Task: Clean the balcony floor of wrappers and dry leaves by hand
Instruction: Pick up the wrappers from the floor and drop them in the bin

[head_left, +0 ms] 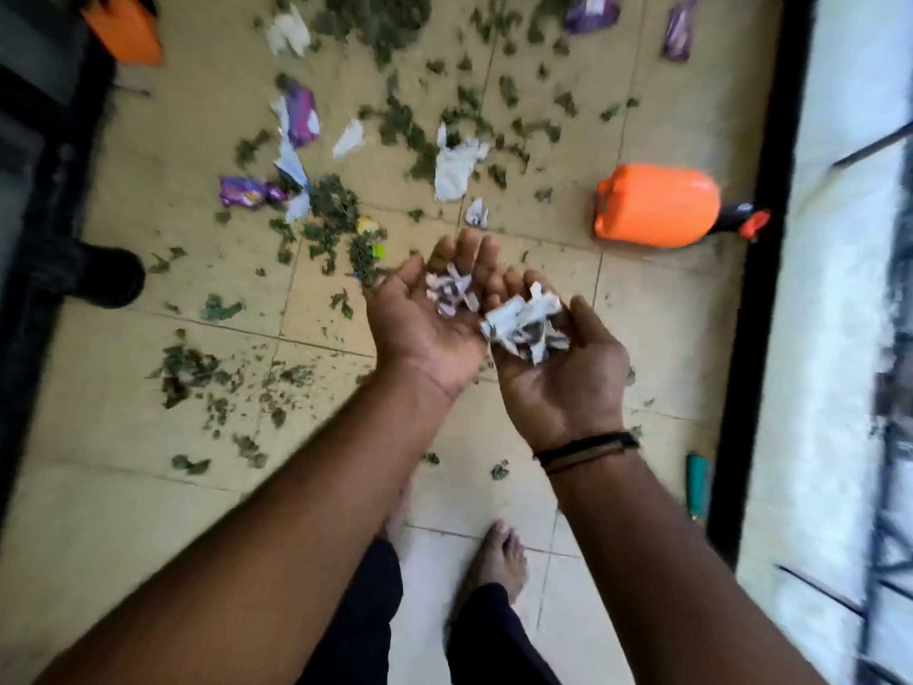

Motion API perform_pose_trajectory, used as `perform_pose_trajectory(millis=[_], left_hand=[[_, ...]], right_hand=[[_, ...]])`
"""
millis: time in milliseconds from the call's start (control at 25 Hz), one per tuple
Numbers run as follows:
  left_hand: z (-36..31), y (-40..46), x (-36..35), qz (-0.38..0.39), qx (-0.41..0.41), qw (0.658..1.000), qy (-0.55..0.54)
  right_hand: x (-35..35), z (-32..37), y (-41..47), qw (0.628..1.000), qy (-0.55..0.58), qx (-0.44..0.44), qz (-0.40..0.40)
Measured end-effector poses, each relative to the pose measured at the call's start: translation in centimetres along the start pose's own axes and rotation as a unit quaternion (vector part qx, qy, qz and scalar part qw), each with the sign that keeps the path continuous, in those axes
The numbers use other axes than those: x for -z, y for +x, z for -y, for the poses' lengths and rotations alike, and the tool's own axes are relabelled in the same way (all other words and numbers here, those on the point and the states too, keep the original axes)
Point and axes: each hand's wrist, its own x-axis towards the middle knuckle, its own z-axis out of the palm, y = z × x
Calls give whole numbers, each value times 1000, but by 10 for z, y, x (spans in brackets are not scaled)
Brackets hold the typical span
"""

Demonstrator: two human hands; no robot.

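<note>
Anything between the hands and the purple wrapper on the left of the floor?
Nothing blocks it, but both hands are cupped, palms up, holding paper scraps. The wrapper lies exposed on the tiles beside leaves.

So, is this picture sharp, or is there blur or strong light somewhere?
Head view: motion blur smears most of the frame, worst at the top, where the dry leaves lose their outlines; the hands and the torn paper scraps in them are somewhat clearer; the right edge beyond the black frame is washed out bright; the wide lens bends that frame.
</note>
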Motion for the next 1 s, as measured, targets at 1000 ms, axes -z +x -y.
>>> perform_pose_trajectory(millis=[1000], left_hand=[[-53, -656, -149, 37, -396, 890, -223]], right_hand=[[-228, -130, -567, 837, -324, -189, 398]])
